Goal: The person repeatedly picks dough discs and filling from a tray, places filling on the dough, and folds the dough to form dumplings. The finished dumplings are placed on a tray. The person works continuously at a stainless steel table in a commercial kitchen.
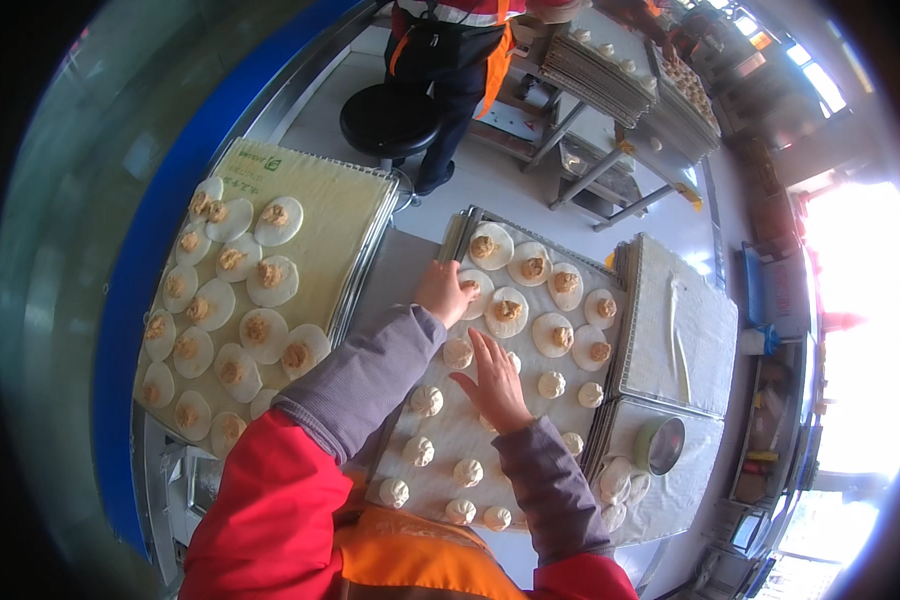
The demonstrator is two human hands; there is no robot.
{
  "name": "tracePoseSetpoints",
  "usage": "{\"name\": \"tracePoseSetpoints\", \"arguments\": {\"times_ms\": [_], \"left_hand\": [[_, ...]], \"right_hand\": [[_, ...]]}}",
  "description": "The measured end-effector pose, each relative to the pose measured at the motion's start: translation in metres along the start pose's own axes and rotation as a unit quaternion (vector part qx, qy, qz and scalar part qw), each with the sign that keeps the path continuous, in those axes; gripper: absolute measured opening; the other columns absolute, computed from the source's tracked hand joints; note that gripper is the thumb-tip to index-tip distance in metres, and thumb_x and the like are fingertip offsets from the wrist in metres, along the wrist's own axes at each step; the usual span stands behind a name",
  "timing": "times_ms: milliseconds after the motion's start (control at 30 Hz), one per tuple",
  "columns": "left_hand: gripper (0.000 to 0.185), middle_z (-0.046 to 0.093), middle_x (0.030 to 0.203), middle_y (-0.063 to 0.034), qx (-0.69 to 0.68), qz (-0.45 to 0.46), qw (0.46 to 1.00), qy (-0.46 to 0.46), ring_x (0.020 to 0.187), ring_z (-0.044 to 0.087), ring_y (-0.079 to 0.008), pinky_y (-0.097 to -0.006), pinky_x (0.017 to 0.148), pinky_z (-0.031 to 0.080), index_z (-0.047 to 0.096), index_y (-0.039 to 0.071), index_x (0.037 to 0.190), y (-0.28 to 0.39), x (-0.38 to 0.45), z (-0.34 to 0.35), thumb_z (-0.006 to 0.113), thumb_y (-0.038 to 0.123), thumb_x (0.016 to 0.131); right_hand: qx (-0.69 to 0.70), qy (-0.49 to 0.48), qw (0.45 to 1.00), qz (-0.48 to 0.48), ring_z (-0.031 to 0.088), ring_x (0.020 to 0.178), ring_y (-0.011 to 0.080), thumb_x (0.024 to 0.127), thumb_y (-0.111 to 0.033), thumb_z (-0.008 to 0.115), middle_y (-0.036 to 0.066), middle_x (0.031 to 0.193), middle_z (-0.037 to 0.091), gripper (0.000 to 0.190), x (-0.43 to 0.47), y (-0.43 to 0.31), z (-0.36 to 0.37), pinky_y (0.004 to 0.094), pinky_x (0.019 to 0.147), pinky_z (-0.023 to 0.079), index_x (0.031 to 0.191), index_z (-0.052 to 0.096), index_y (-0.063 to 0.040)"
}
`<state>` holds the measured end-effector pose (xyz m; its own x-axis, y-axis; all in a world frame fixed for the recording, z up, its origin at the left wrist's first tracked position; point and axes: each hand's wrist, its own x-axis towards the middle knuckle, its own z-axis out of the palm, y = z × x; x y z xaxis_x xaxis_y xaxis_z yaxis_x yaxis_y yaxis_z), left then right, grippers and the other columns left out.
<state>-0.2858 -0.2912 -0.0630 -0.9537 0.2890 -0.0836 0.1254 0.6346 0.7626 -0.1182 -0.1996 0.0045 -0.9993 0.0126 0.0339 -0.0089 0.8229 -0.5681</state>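
Observation:
My left hand (pixel 444 292) reaches over the middle tray, its fingers at the left edge of a flat dough wrapper with filling (pixel 475 294). Just nearer to me, my right hand (pixel 496 381) hovers with thumb and fingers apart and nothing seen in it. Pleated, closed buns (pixel 427 401) stand in loose rows on the near part of the lined tray (pixel 521 420); a few are partly hidden by the right hand. Open wrappers topped with filling (pixel 507 310) lie on its far part. More filled wrappers (pixel 262 336) cover much of the tray stack on the left.
Cloth-covered tray stacks (pixel 675 330) stand at the right, with a green-rimmed bowl (pixel 660 445) and bare wrappers (pixel 615 481). A round black stool (pixel 388 120) and a person in an orange apron (pixel 450 60) are beyond. A blue-edged counter (pixel 131 300) runs along the left.

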Motion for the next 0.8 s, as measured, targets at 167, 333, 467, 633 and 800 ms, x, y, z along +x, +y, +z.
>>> {"name": "tracePoseSetpoints", "arguments": {"times_ms": [167, 333, 467, 633, 800], "left_hand": [[0.046, 0.065, 0.108, -0.0169, 0.013, 0.025, 0.999, -0.018, 0.102, 0.063, -0.0354, -0.0452, 0.084, 0.051, 0.059, 0.004, 0.101, 0.005, 0.005, -0.008, 0.086, 0.031, 0.075], [0.048, 0.068, 0.100, -0.0148, 0.090, 0.085, 0.985, -0.117, 0.093, 0.066, -0.0352, -0.0463, 0.081, 0.052, 0.058, 0.004, 0.101, 0.009, 0.014, -0.016, 0.088, 0.027, 0.071], [0.049, 0.068, 0.099, -0.0165, 0.094, 0.275, 0.954, -0.071, 0.092, 0.067, -0.0360, -0.0452, 0.083, 0.053, 0.057, 0.003, 0.101, 0.006, -0.004, -0.031, 0.089, 0.026, 0.073], [0.046, 0.069, 0.098, -0.0095, -0.203, 0.110, 0.966, -0.118, 0.090, 0.068, -0.0253, -0.0389, 0.082, 0.054, 0.062, 0.004, 0.110, 0.014, -0.039, -0.069, 0.088, 0.025, 0.078], [0.048, 0.068, 0.115, -0.0048, -0.482, -0.071, 0.802, -0.346, 0.102, 0.064, -0.0108, -0.0295, 0.089, 0.053, 0.061, 0.002, 0.127, 0.038, -0.123, -0.119, 0.076, 0.032, 0.093]], "right_hand": [[0.000, -0.012, 1.000, 0.008, 0.058, 0.118, 0.0357, 0.084, -0.016, 0.075, 0.014, 0.131, 0.062, 0.051, -0.011, 0.008, -0.023, 0.0442, 0.101, 0.047, 0.132, 0.059, -0.006], [0.001, 0.028, 1.000, -0.007, 0.061, 0.110, 0.0339, 0.081, -0.011, 0.075, 0.011, 0.122, 0.066, 0.046, -0.015, 0.017, -0.027, 0.0446, 0.095, 0.049, 0.126, 0.063, -0.008], [-0.001, 0.039, 0.999, -0.017, 0.061, 0.108, 0.0348, 0.080, -0.009, 0.075, 0.012, 0.118, 0.067, 0.046, -0.015, 0.016, -0.036, 0.0448, 0.094, 0.050, 0.124, 0.064, -0.007], [0.067, 0.097, 0.993, 0.007, 0.065, 0.106, 0.0331, 0.085, -0.004, 0.071, 0.014, 0.116, 0.068, 0.044, -0.010, -0.002, -0.053, 0.0414, 0.090, 0.052, 0.128, 0.062, -0.005], [0.322, 0.099, 0.939, 0.076, 0.067, 0.089, 0.0173, 0.096, -0.006, 0.065, 0.008, 0.105, 0.068, 0.029, -0.023, -0.034, -0.069, 0.0306, 0.078, 0.054, 0.125, 0.063, -0.001]]}}
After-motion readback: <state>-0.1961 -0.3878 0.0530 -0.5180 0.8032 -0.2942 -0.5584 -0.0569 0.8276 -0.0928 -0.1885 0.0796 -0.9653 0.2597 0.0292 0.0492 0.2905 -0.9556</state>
